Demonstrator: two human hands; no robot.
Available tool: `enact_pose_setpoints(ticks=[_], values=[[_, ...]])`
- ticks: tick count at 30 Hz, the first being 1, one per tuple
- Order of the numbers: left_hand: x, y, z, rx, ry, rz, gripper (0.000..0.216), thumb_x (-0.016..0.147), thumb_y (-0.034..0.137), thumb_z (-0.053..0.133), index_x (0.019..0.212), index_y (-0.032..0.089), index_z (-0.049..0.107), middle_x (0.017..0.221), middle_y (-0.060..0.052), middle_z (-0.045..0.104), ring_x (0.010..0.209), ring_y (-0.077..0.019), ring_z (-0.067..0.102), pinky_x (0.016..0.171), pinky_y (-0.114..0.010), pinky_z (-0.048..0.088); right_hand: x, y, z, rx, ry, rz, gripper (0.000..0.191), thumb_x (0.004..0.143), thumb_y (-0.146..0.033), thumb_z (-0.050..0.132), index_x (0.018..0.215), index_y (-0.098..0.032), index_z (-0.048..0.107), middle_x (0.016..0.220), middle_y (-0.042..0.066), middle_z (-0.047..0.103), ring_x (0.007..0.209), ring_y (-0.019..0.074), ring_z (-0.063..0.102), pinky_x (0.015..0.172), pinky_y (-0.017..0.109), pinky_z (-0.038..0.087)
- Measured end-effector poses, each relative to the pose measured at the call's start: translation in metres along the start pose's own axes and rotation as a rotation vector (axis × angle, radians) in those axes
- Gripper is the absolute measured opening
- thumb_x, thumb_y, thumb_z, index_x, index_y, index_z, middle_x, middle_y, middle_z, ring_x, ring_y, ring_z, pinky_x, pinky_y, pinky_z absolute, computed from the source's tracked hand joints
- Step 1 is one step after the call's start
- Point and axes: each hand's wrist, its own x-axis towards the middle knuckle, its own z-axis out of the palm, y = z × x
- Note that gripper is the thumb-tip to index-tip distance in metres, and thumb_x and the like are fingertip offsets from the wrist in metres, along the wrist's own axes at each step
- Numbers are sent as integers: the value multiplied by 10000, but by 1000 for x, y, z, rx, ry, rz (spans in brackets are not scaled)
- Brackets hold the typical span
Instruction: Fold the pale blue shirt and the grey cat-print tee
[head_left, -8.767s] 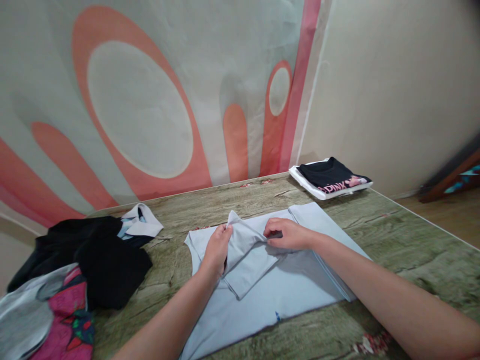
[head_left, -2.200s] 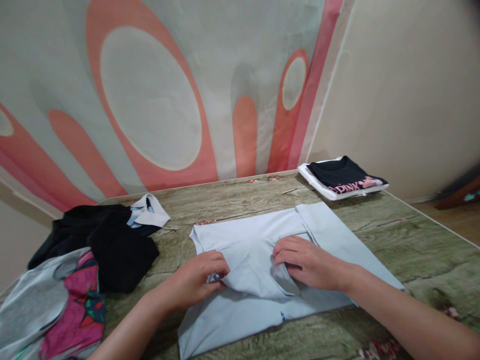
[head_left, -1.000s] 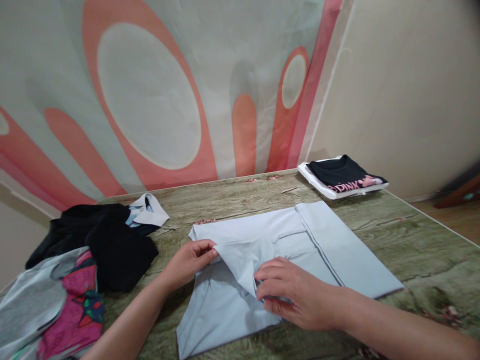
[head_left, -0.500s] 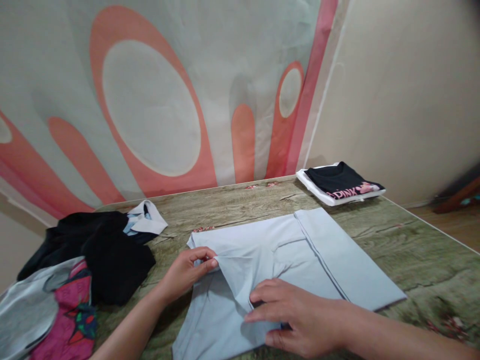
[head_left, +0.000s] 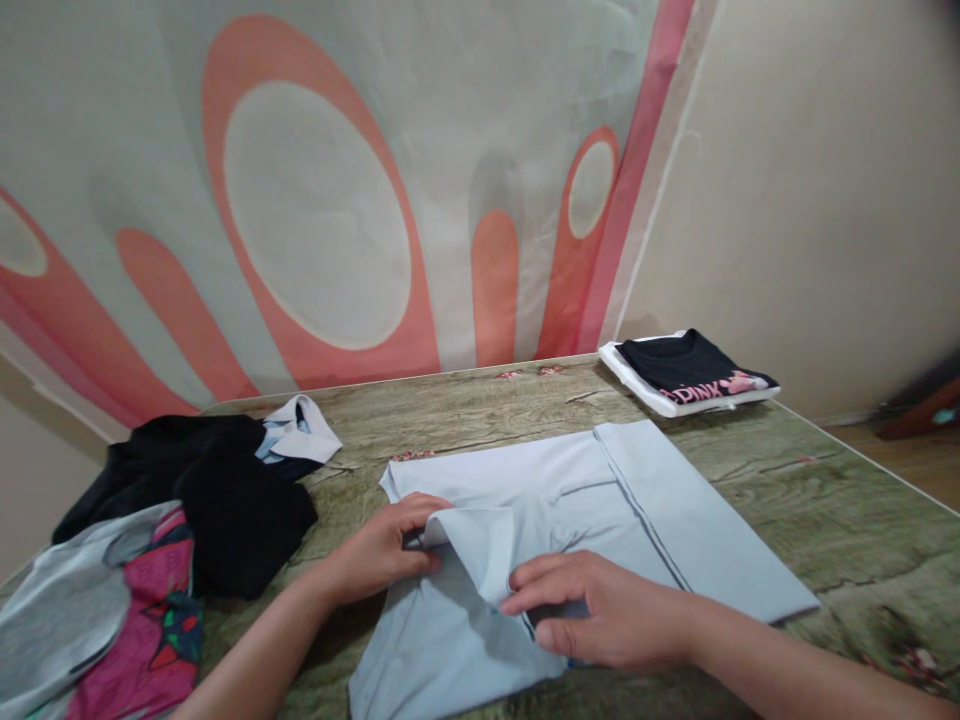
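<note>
A pale blue shirt (head_left: 660, 520) lies partly folded on the wood-patterned table (head_left: 847, 510). My left hand (head_left: 386, 550) pinches the upper corner of a folded sleeve flap near the shirt's left side. My right hand (head_left: 607, 615) is closed on the flap's lower edge, thumb under the cloth and fingers on top. The flap stands slightly raised between both hands.
A heap of clothes lies at the left: black garments (head_left: 217, 490) with a white collar (head_left: 304, 430), and a grey and pink piece (head_left: 112, 620). A folded black shirt with pink print (head_left: 690, 370) rests on a white one at the far right corner. A patterned wall hanging (head_left: 337, 200) backs the table.
The flap has been drawn down and left across the shirt. My right hand came toward me with its lower edge, and my left hand shifted to pinch its top corner.
</note>
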Motion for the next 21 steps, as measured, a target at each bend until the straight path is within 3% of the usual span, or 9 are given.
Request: enact_pose_setpoints(ticks=[4,12,17,21], values=[[2,0,4,26,42,0,182,838,221,618,969,235,742,1192,-54,646,1125,-243,553,1008,-337,389,-1,3,-14,126,4,35,321,916,-400,575,1151,-231,713,1047,68,693,960,175,642,884,316,478],[8,-11,13,-67,268,-178,302,903,434,544,864,166,677,832,-15,671,814,-194,602,763,-259,454,-14,16,-45,364,189,189,345,868,-473,634,1014,-190,766,1076,98,665,891,181,616,792,311,506],[9,-10,14,-93,299,-181,309,913,434,522,853,166,664,811,-14,661,784,-180,589,739,-245,446,-15,26,-46,450,212,238,309,845,-442,676,969,-174,768,944,77,685,794,153,604,770,300,493],[9,-10,13,-101,286,-155,314,927,423,498,912,174,689,897,-40,689,865,-203,609,789,-262,458,-8,25,-35,681,161,370,367,846,-463,675,1047,-161,730,831,49,656,705,131,606,705,291,504]])
